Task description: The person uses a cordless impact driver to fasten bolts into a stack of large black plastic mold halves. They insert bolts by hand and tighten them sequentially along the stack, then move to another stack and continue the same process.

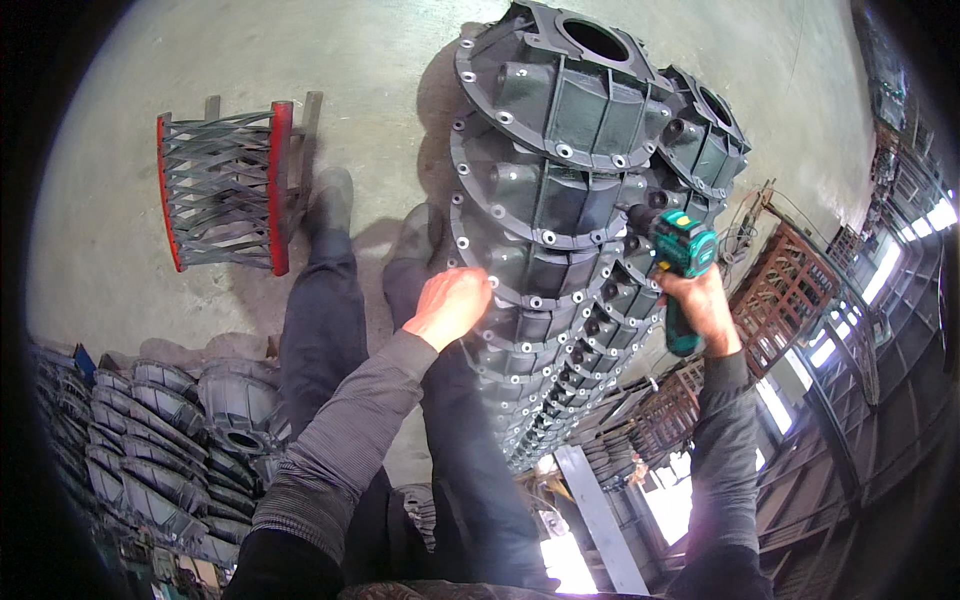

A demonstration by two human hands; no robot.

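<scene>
Tall stacks of dark grey cast metal housings (pixel 575 125) rise in front of me, with bolt holes around their flanged rims. My right hand (pixel 704 303) is wrapped round the handle of a green and black cordless drill (pixel 684 242). The drill's nose points left at the side of the stack, among the upper housings. Whether its tip touches the metal, I cannot tell. At the left edge of the same stack is my left hand (pixel 452 303), closed, by a flange rim. Anything inside its fingers is hidden.
A small stool with red side rails and woven grey straps (pixel 225 190) stands on the concrete floor (pixel 385 75) to the left. More grey castings (pixel 165 440) are piled at the lower left. Rust-brown metal racks (pixel 785 295) stand beyond the stacks at right.
</scene>
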